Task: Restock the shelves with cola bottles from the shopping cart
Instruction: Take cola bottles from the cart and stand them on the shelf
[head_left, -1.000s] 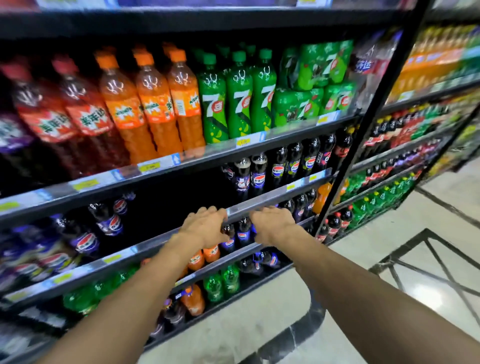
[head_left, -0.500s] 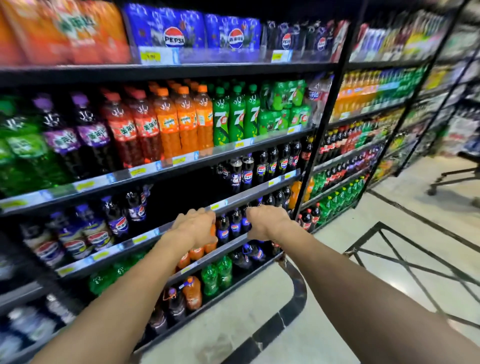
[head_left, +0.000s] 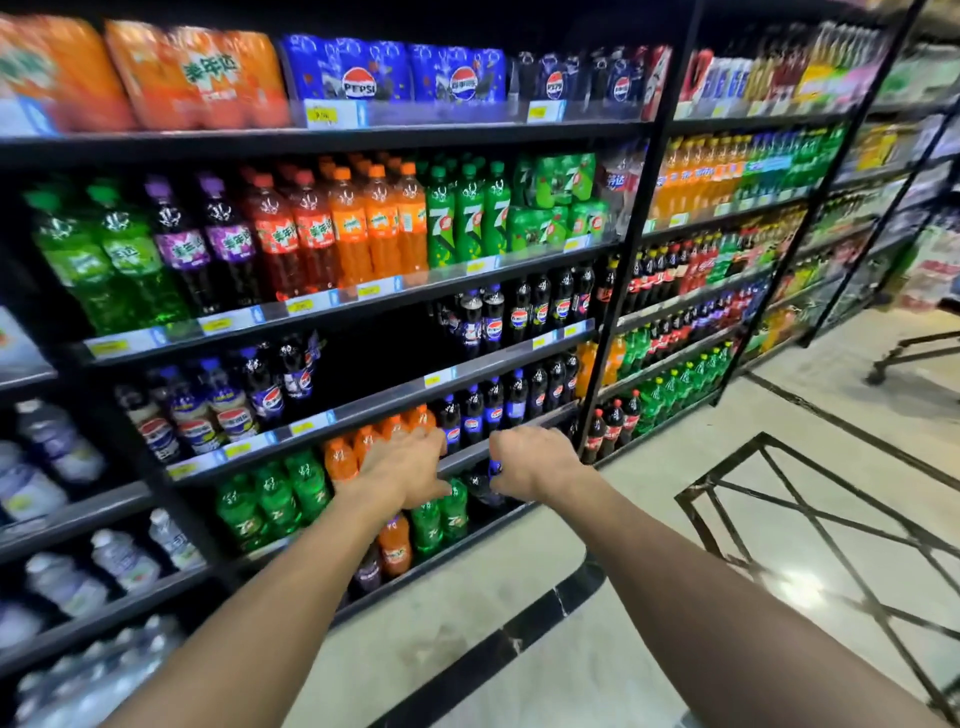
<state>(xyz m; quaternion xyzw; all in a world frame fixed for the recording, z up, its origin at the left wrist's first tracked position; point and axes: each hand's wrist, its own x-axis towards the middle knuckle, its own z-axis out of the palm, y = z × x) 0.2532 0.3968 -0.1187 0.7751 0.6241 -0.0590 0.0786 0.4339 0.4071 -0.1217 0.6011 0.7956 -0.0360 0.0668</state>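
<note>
Dark plastic cola bottles (head_left: 493, 410) w/ blue labels stand in rows on the black metal shelves (head_left: 374, 402), mostly the right half of this bay. A wide dark gap (head_left: 374, 356) sits one tier up, btw two cola groups.

Both arms reach fwd. The left hand (head_left: 402, 470) is back-up, fingers stretched loosely toward the small orange soda bottles (head_left: 340, 460), gripping nothing I can see. The right hand (head_left: 530, 465) has fingers curling down & away from camera. A blue label shows just beside its knuckles; can't tell if that's held or only a shelved bottle behind.

Vs a sec ago: the hands were close together on the front rail of the cola tier. Now they sit a tier lower in view & a bit further apart, and the view has drawn back. The blue shrink-wrapped cola multipacks (head_left: 395, 73) up top and a dark metal cart frame (head_left: 909, 353) far right now show.

My read: tidying here is done and the person is backing off. The gap's unfilled, so prob. next is a trip to the cart for more stock.
</note>
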